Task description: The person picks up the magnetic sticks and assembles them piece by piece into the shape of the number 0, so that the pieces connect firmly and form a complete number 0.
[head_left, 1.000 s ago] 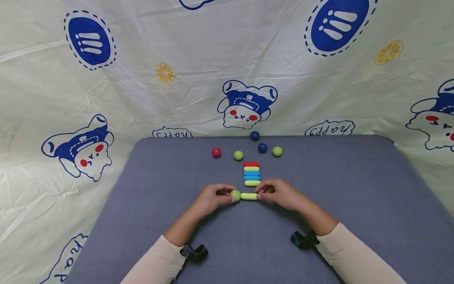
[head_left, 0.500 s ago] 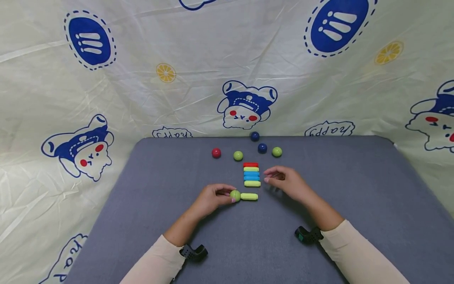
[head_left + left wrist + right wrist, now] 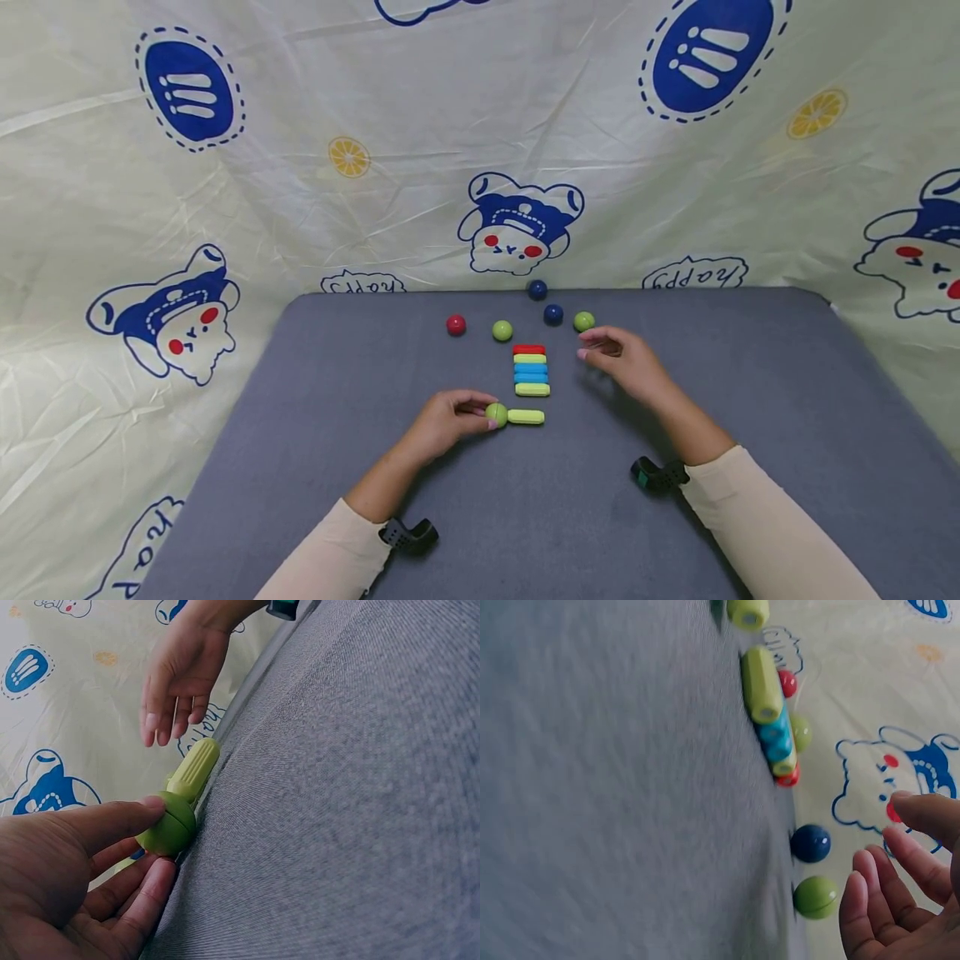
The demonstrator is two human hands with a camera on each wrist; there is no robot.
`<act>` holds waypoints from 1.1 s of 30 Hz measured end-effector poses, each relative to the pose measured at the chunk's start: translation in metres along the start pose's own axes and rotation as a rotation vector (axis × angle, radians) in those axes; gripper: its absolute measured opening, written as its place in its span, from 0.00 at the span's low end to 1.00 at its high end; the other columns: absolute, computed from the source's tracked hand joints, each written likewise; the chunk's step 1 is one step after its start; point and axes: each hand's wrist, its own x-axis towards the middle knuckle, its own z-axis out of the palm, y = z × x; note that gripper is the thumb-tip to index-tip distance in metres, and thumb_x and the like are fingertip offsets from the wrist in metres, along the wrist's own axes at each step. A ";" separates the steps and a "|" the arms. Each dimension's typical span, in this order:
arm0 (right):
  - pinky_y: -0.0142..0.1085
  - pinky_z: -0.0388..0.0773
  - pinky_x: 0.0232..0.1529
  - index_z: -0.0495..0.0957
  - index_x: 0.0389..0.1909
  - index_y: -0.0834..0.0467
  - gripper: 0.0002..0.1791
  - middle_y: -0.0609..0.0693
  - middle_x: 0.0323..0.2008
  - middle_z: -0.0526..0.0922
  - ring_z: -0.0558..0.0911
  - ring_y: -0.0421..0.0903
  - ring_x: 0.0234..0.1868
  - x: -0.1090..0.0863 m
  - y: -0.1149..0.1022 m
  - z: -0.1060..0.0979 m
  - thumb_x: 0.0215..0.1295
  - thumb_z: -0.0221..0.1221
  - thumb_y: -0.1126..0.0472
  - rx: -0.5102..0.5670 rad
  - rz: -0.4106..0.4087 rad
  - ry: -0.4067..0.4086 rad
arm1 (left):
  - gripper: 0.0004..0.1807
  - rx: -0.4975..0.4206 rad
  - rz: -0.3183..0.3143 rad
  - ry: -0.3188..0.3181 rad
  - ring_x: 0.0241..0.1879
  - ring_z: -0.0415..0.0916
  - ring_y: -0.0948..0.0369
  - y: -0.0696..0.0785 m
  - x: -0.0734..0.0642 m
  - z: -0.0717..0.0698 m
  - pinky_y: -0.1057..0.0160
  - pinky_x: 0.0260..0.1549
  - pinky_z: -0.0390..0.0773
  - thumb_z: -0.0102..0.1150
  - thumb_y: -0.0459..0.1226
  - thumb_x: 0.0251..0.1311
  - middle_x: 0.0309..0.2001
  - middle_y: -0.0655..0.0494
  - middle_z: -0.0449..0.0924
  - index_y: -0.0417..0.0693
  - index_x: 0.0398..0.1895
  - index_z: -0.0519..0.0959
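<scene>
My left hand (image 3: 452, 421) pinches a green ball (image 3: 169, 825) between thumb and fingers, low at the table. A yellow-green ribbed rod (image 3: 527, 417) extends from that ball to the right, end against it. My right hand (image 3: 622, 360) holds nothing; its fingers are loosely bent, just short of another green ball (image 3: 583, 322) at the back right. In the right wrist view this ball (image 3: 815, 897) and a dark blue ball (image 3: 811, 843) lie beside the fingers. Between the hands and farther back, a row of short rods (image 3: 531, 372) lies side by side: red, yellow-green and blue.
Along the back of the grey table (image 3: 360, 350) lie a red ball (image 3: 456, 325), a green ball (image 3: 502, 331) and two dark blue balls, one (image 3: 537, 290) at the far edge. A printed white cloth (image 3: 412, 100) hangs behind. Each wrist wears a black band.
My right hand has let go of the yellow-green rod's right end and moved back and to the right, toward the green ball. My left hand stays on its ball.
</scene>
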 end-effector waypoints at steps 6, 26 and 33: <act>0.50 0.76 0.56 0.76 0.62 0.63 0.23 0.64 0.60 0.75 0.77 0.60 0.59 0.017 0.009 -0.005 0.71 0.62 0.56 -0.016 0.011 0.035 | 0.16 0.003 0.002 -0.003 0.43 0.81 0.64 0.001 -0.001 0.000 0.68 0.43 0.80 0.73 0.37 0.58 0.45 0.48 0.87 0.47 0.50 0.86; 0.55 0.73 0.62 0.69 0.68 0.63 0.28 0.65 0.68 0.71 0.71 0.63 0.68 0.067 0.026 -0.009 0.72 0.61 0.57 -0.009 0.144 0.003 | 0.16 -0.013 0.002 -0.006 0.43 0.81 0.64 0.000 -0.001 0.000 0.69 0.42 0.80 0.72 0.37 0.59 0.45 0.48 0.87 0.46 0.51 0.86; 0.49 0.76 0.55 0.71 0.66 0.63 0.25 0.65 0.63 0.74 0.74 0.61 0.63 0.072 0.025 -0.006 0.72 0.59 0.57 -0.078 0.154 -0.015 | 0.16 -0.018 0.006 0.001 0.44 0.81 0.61 0.000 -0.001 0.001 0.69 0.42 0.79 0.72 0.36 0.59 0.46 0.46 0.87 0.45 0.51 0.85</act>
